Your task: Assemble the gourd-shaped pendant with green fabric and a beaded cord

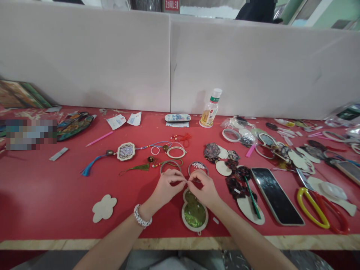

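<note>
Thumb and forefinger of my left hand (171, 186) are pinched together, meeting the pinched fingertips of my right hand (203, 187). Whatever lies between them is too small to make out. Just below the hands is a gourd-shaped pendant (194, 213) with a pale rim and shiny green filling; my right hand partly covers its top. Behind the right hand stands a round dish of small white beads (198, 165). A ring-shaped hoop (170, 163) lies behind the left hand, near an oval pale frame (176, 151).
On the left lie a pale flower-shaped piece (104, 208) and a tasselled pendant (126, 151). A phone (277, 196) and red-yellow scissors (323, 210) lie at right, beside dark fabric flowers (236, 186). A bottle (209, 109) stands before the white partition (253, 67).
</note>
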Tool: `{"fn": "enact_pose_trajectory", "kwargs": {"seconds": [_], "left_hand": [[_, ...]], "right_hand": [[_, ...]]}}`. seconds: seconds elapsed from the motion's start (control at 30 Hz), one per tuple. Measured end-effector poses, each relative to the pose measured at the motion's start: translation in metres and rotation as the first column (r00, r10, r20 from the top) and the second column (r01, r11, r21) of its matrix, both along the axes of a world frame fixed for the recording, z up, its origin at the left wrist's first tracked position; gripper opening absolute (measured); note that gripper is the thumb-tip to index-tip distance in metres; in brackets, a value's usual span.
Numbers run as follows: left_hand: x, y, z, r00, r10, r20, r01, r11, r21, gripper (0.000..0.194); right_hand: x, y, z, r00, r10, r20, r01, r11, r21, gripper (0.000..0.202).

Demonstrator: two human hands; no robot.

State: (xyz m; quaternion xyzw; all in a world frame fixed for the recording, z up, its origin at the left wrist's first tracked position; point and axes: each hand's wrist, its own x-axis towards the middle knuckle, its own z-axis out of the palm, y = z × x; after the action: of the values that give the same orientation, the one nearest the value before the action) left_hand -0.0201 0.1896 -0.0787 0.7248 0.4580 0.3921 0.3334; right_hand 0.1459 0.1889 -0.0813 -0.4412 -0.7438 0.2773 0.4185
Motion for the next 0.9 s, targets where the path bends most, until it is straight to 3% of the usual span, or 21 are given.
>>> {"fn": "enact_pose_trajectory", "kwargs": {"seconds": [0.13,0.33,0.5,0.6,0.77,0.9], "left_hand": [[0.000,0.000,0.003,0.998,-0.003,-0.057,0.007,0.998,0.060,0.011],[0.002,0.000,0.004,0.992,0.015,0.128,-0.010,0.999,-0.042,0.009],[0.000,0.002,0.003,0.977,0.042,0.207,-0.021,0.995,-0.102,0.010],[-0.001,0.002,0.002,0.974,0.037,0.226,-0.009,0.993,-0.121,0.010],[0.000,0.001,0.001,0.969,0.018,0.246,0.017,0.990,-0.142,0.011],[0.000,0.000,0.001,0.963,-0.020,0.269,0.062,0.987,-0.147,0.013]], "right_hand": [[0.000,0.000,0.001,1.000,0.003,-0.010,-0.002,1.000,0.001,0.008],[0.003,0.002,0.006,0.991,0.079,-0.105,-0.085,0.995,-0.056,0.006],[0.012,0.007,0.006,0.982,0.037,-0.186,-0.066,0.987,-0.149,0.004],[0.019,0.012,0.004,0.949,0.023,-0.313,-0.115,0.953,-0.279,0.008],[0.030,0.024,0.001,0.833,-0.111,-0.542,-0.152,0.896,-0.417,0.016],[0.043,0.029,0.004,0.816,-0.028,-0.577,-0.285,0.849,-0.445,0.016]]}}
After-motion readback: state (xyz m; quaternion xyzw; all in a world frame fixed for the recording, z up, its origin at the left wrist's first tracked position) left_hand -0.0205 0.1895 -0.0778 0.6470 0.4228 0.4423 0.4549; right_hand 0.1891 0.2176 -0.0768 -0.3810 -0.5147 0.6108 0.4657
